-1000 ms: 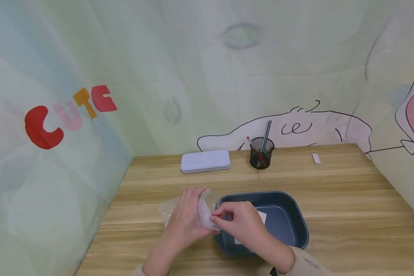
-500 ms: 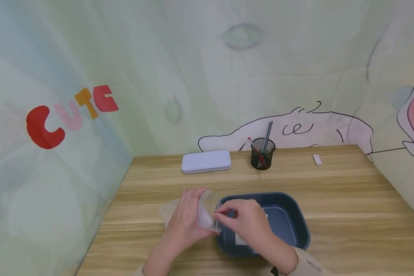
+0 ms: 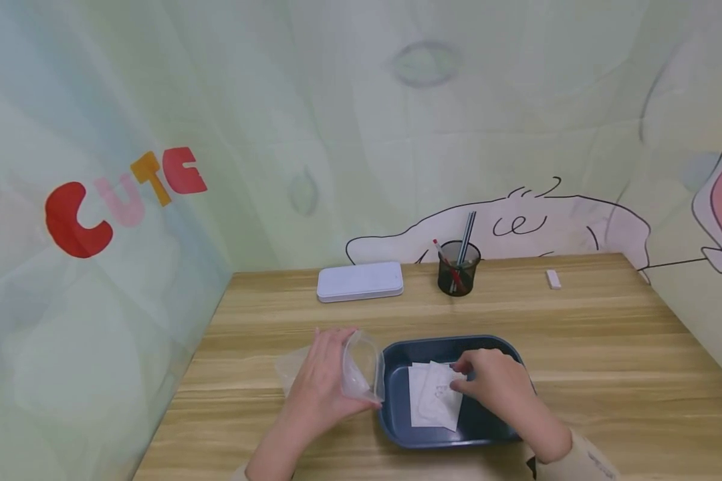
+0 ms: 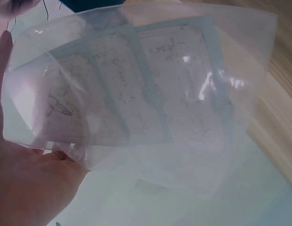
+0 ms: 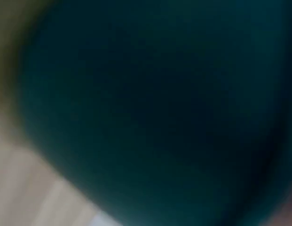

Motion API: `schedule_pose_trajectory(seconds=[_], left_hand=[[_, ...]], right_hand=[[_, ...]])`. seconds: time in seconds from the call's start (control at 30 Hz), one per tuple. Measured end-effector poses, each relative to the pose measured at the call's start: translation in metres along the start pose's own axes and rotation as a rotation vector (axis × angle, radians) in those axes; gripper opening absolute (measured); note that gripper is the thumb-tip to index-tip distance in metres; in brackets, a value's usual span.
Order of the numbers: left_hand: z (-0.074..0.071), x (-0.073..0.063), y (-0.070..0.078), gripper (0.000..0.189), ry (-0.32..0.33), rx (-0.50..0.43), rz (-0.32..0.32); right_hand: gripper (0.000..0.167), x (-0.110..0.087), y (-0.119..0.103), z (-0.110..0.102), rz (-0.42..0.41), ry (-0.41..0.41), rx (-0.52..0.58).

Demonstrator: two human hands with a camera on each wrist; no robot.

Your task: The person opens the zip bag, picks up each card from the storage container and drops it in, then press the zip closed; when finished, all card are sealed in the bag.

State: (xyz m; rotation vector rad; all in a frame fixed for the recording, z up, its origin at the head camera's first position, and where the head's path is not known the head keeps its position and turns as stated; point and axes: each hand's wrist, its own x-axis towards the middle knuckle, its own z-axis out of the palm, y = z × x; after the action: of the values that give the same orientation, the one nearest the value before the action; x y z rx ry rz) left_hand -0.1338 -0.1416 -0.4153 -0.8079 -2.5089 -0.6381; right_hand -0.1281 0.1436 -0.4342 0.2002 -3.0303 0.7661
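Observation:
My left hand (image 3: 320,377) holds a clear plastic bag (image 3: 361,371) at its opening, which gapes toward the right. In the left wrist view, several pale printed cards or packets (image 4: 178,80) with bluish edges show through the bag (image 4: 249,56). To the right stands a dark blue rectangular tray (image 3: 394,347). White printed packets or cards (image 3: 440,395) lie overlapping inside it, the top one tilted. My right hand (image 3: 496,381) is over the tray, thumb and forefinger apart at the top packet's right edge. The right wrist view is mostly dark and blurred.
A white flat case (image 3: 359,281) lies at the back of the wooden table (image 3: 265,314). Beside it stands a black mesh pen cup (image 3: 458,270) holding a few pens or pencils. A small white eraser-like block (image 3: 553,279) lies farther right. Printed cloth surrounds the table.
My right hand has moved from the bag's opening rightward over the tray, and its pinch has loosened. The white packets in the tray are now more visible. The left hand has barely moved.

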Motion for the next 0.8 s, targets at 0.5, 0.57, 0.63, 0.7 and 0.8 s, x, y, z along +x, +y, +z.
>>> schedule_pose_trajectory(seconds=[0.5,0.57,0.63,0.7,0.8], left_hand=[[0.000,-0.001,0.001,0.116,-0.016,-0.014,-0.030],[0.000,-0.002,0.000,0.116,-0.017,-0.014,-0.033],[0.000,-0.002,0.000,0.116,-0.014,-0.012,-0.031],[0.000,-0.002,0.000,0.116,-0.011,-0.013,-0.031],[0.000,-0.002,-0.001,0.115,-0.012,-0.015,-0.032]], right_hand=[[0.054,0.005,0.028,0.042,0.002,-0.008,-0.058],[0.055,0.005,0.027,0.043,0.004,-0.001,-0.060],[0.054,0.005,0.026,0.044,0.012,0.004,-0.064],[0.054,0.005,0.024,0.043,0.026,0.000,-0.069],[0.056,0.005,0.023,0.042,0.061,-0.017,-0.068]])
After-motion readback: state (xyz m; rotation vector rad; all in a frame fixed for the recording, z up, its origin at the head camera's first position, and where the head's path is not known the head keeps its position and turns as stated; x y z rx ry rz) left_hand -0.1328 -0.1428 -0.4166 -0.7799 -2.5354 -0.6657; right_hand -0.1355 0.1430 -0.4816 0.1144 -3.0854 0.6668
